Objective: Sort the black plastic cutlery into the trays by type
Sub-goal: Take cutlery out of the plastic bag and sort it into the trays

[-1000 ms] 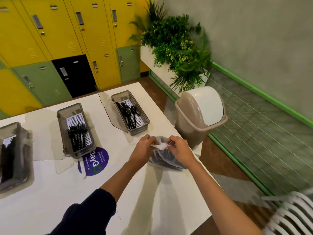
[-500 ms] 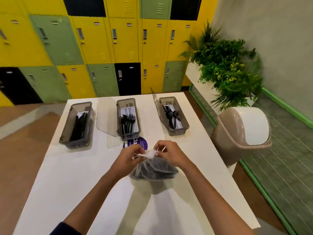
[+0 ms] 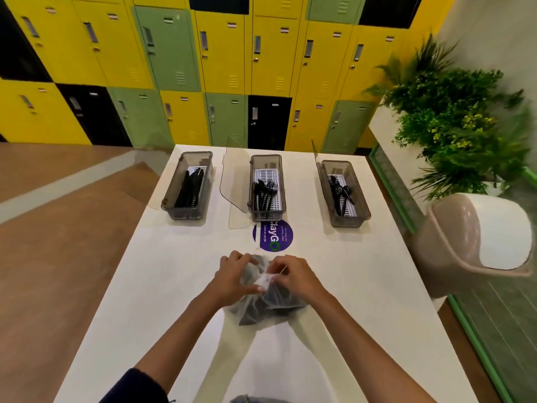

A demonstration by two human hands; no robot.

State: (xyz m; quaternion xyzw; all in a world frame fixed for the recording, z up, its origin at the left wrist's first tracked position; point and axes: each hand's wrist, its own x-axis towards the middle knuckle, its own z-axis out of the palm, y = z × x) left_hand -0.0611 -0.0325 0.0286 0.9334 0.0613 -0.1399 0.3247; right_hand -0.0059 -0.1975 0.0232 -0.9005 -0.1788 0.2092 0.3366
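White table point(image 3: 174, 286), three trays point(image 3: 252, 187), one bag point(image 3: 261, 311) — left hand point(image 3: 232, 282), right hand point(image 3: 293, 276), fingers point(image 3: 253, 288) pinching its knot point(image 3: 266, 279).

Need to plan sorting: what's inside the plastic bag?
Dark pieces show through the plastic bag, which left hand and right hand pinch at its top; crumpled film hides their types.
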